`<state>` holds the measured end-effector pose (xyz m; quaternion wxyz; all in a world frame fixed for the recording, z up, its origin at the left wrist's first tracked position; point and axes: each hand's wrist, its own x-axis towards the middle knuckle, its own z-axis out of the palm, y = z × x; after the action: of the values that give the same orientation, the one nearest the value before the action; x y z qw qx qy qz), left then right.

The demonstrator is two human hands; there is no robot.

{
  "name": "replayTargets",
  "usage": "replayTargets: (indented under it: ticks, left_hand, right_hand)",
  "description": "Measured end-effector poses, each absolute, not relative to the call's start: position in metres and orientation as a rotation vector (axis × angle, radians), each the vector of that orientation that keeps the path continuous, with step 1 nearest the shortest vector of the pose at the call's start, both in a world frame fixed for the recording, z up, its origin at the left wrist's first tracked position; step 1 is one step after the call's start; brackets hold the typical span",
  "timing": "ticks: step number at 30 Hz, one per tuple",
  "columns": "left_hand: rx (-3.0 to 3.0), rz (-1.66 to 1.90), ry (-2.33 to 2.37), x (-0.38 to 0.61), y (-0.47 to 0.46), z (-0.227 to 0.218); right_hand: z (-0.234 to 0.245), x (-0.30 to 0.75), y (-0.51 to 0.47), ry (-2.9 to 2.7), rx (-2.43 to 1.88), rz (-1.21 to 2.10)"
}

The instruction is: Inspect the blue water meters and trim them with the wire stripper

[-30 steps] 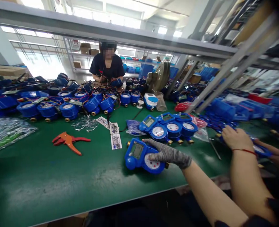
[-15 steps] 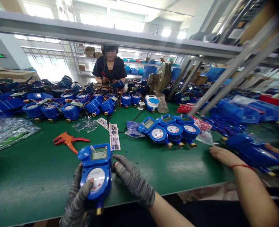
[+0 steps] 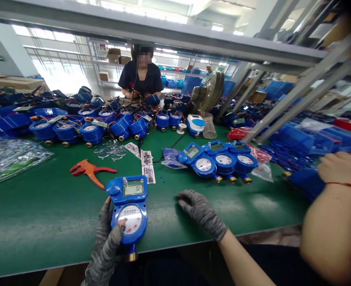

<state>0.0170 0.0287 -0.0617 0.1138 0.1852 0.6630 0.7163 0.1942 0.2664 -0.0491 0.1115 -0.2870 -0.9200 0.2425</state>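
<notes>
A: Which step is this, would you say?

B: I'd judge it an inspection. The left hand [image 3: 108, 234], in a grey knit glove, grips the blue water meter [image 3: 130, 208] by its left side, thumb on the round dial. The meter lies flat on the green desk [image 3: 44, 222] near the front edge, its brass fitting poking past the edge toward the wearer.

A: And the right hand?

B: The right hand [image 3: 201, 210], gloved too, holds nothing. It rests on the desk to the right of the meter, well apart from it, fingers loosely curled.

A: What does the next move call for?

B: Probably a steady hold while the display is read, then somewhere to put the meter. A row of three finished meters [image 3: 220, 161] lies further back on the right, so a place beside them looks likely.

A: Any writing?

B: The small screen on the meter seems to show "02". The dial's digits are too small to read. The printed label strips [image 3: 147, 165] behind it carry codes I can't make out.

A: Anything else nearby?

B: Orange pliers [image 3: 90, 171] lie to the left. A bare arm with a red wrist string [image 3: 342, 184] at far right belongs to a co-worker.
</notes>
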Motion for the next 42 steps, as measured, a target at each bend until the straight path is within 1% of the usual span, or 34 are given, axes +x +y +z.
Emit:
replayTargets:
  ticks: [7,12,16,18,23,26,28,31,34,36,38,40,42]
  left_hand:
    - [0.289,1.997,1.827,0.028,0.017,-0.045]
    - [0.336,1.998,1.924,0.023,0.018,-0.058]
    - [0.455,2.038,2.028,0.018,0.016,-0.065]
    - [0.478,2.049,2.092,0.019,0.011,-0.064]
    - [0.573,2.029,2.169,0.034,0.0,-0.05]
    - [0.668,1.938,2.268,0.041,-0.003,-0.041]
    - [0.848,1.902,2.364,0.041,-0.004,-0.039]
    - [1.375,1.822,2.502,0.038,-0.006,-0.041]
    - [1.809,1.632,2.605,0.035,-0.005,-0.046]
    - [1.879,1.59,2.656,0.037,-0.003,-0.049]
    - [1.86,1.591,2.698,0.042,0.001,-0.051]
    - [1.824,1.592,2.737,0.047,0.005,-0.051]
    - [1.792,1.597,2.764,0.051,0.007,-0.051]
  right_hand:
    - [-0.066,0.198,0.245,-2.601,-0.832,0.492]
    - [-0.072,0.187,0.24,-2.376,-0.836,0.481]
    - [-0.073,0.182,0.238,-2.455,-0.811,0.488]
    - [-0.073,0.186,0.239,-2.523,-0.796,0.4]
    - [-0.068,0.198,0.242,-2.671,-0.716,0.018]
    - [-0.065,0.2,0.243,-2.732,-0.691,-0.073]
    - [-0.064,0.199,0.245,-2.743,-0.708,-0.073]
    - [-0.057,0.195,0.246,-2.738,-0.694,-0.029]
    - [-0.035,0.181,0.233,-2.607,-0.594,0.182]
    - [-0.016,0.166,0.216,-2.492,-0.454,0.391]
    - [0.0,0.151,0.198,-2.449,-0.304,0.525]
    - [0.008,0.14,0.183,-2.486,-0.21,0.542]
    - [0.007,0.133,0.176,-2.55,-0.198,0.485]
